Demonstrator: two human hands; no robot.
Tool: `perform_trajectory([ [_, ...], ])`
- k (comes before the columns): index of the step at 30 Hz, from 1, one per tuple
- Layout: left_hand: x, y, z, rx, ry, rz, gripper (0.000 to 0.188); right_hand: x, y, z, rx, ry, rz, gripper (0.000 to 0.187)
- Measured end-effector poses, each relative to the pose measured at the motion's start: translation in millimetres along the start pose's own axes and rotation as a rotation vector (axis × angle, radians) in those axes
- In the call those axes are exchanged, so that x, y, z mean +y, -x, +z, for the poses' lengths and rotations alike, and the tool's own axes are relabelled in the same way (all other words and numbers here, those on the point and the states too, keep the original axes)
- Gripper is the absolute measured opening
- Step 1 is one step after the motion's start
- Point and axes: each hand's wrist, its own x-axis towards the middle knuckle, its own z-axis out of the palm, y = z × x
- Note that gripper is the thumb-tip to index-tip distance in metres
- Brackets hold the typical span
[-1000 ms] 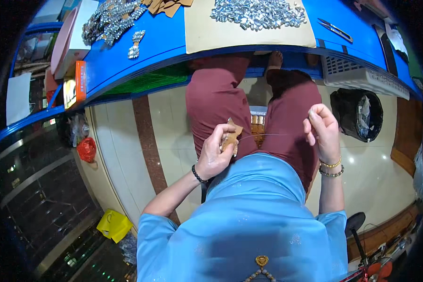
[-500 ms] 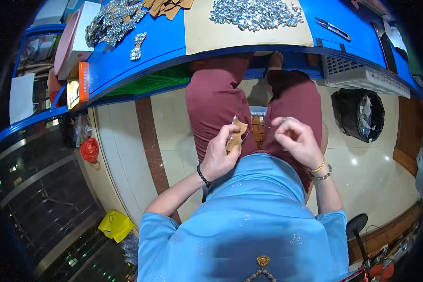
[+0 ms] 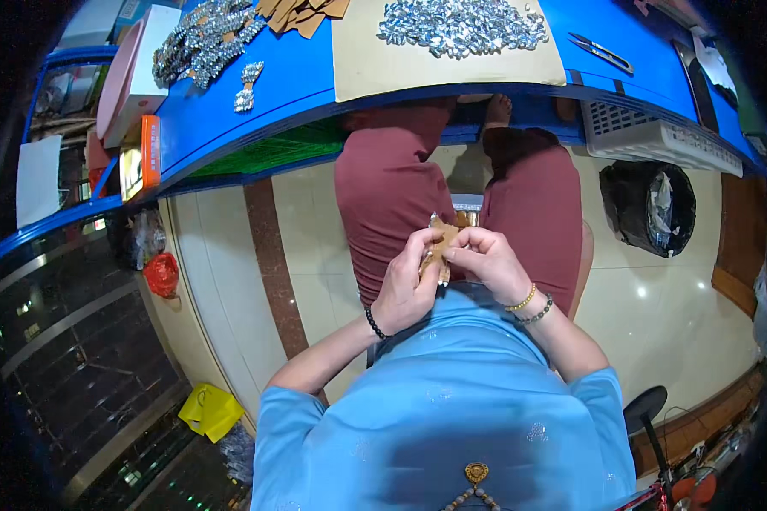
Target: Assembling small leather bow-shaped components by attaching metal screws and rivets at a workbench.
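Over my lap, my left hand (image 3: 407, 279) grips a small brown card (image 3: 443, 240) between thumb and fingers. Silvery pieces glint at the card's upper and lower ends. My right hand (image 3: 496, 271) is closed too, its thumb and fingertips pinching at the card's right side. Any thread or needle between those fingertips is too small to make out. On the blue table ahead lies a similar brown card with silvery beads at both ends (image 3: 247, 88).
A heap of silvery beads (image 3: 462, 27) covers a beige board (image 3: 366, 72). Left of it are loose brown cards (image 3: 305, 15) and a pile of beaded cards (image 3: 203, 44). Thread snips (image 3: 601, 53) lie right. Below stand a white basket (image 3: 656, 140) and a black-lined bin (image 3: 639, 209).
My right hand has come left and down from beside the card, and its fingertips now touch it. My left hand keeps its hold, with the card shifted slightly right.
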Motion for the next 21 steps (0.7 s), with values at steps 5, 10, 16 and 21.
perform_trajectory([
  [5,4.7,-2.0,0.4,-0.005,0.174,-0.112,0.04,17.4,-4.2,-1.6,0.063,-0.036,-0.03,0.01],
  [10,-3.0,-1.6,1.2,-0.02,0.279,-0.188,0.043,11.2,-0.5,0.6,0.097,0.292,-0.15,0.012],
  [16,-2.7,-2.5,-2.8,-0.009,0.161,-0.133,0.041,-19.1,10.9,-14.1,0.01,0.806,-0.554,0.01],
  [21,1.4,-2.2,2.6,-0.043,0.041,-0.024,0.039,-23.8,-5.6,-5.1,0.009,0.902,-0.71,0.009],
])
